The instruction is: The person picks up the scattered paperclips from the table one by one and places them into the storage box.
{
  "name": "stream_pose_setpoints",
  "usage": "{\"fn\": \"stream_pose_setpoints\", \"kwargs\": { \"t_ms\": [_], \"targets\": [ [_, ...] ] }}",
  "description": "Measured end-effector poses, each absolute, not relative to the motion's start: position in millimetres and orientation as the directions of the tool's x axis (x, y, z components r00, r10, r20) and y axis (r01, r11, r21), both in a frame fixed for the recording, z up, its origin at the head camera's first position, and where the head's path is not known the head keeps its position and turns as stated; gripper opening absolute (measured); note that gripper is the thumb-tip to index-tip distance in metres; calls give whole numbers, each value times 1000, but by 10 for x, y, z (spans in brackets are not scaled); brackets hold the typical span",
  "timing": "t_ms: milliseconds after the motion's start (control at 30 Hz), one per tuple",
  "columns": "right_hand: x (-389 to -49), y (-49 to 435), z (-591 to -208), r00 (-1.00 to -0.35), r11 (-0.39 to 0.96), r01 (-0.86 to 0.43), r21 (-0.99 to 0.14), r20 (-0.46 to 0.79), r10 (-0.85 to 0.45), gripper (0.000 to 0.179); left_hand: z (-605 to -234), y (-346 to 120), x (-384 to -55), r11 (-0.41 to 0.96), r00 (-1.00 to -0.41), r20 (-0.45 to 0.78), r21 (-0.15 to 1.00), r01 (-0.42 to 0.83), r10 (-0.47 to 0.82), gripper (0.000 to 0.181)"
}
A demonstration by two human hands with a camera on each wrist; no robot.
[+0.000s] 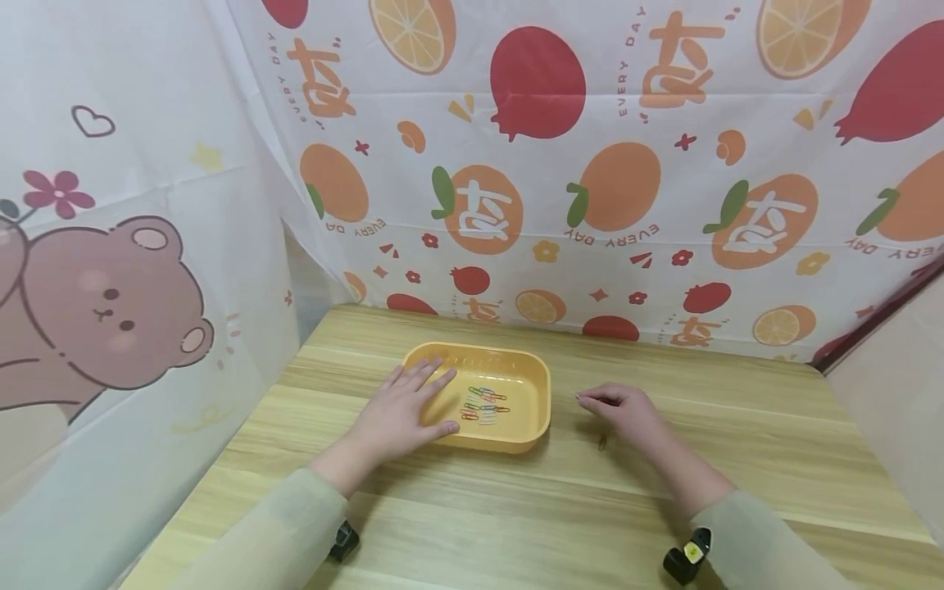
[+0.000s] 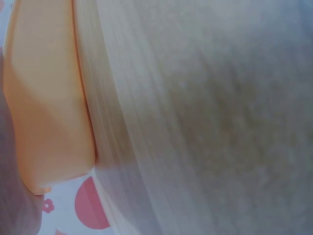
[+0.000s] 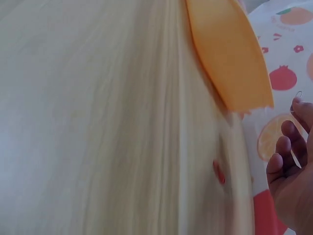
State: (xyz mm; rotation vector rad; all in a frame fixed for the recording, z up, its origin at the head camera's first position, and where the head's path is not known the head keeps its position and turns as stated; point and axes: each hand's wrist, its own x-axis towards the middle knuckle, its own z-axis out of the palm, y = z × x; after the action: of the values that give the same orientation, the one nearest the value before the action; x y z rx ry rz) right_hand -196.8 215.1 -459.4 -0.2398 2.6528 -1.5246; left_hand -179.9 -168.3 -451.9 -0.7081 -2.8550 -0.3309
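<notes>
A yellow tray [image 1: 533, 414] holds several coloured paper clips [image 1: 484, 404], red, green, blue and pale ones, laid out in rows. My left hand [image 1: 394, 414] lies over the tray's left side with its fingers spread and its thumb across the front rim. To the right of the tray, my right hand [image 1: 623, 410] pinches a pale paper clip [image 3: 299, 94] between thumb and fingertips, its wire loop sticking out. On the table just below that hand lies another paper clip [image 1: 602, 442], which looks red [image 3: 218, 171] in the right wrist view.
The tray stands on a wood-grain table [image 1: 487, 508]. A fruit-print cloth [image 1: 546, 197] hangs behind the table, and a bear-print cloth [image 1: 111, 303] hangs at the left.
</notes>
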Motion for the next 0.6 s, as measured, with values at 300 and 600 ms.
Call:
{"fn": "stream_pose_setpoints", "kwargs": {
  "t_ms": [300,600],
  "targets": [
    [-2046,1787,-4517,-976,409,-152,-900,73,-203,29,-4524,-1673,-1810,862,-870,220,166,478,440,84],
    [-2032,1342,-4338,-967,304,-131,-944,55,-247,22,-4515,-1677,-1799,861,-870,223,173,479,439,84]
  ]
}}
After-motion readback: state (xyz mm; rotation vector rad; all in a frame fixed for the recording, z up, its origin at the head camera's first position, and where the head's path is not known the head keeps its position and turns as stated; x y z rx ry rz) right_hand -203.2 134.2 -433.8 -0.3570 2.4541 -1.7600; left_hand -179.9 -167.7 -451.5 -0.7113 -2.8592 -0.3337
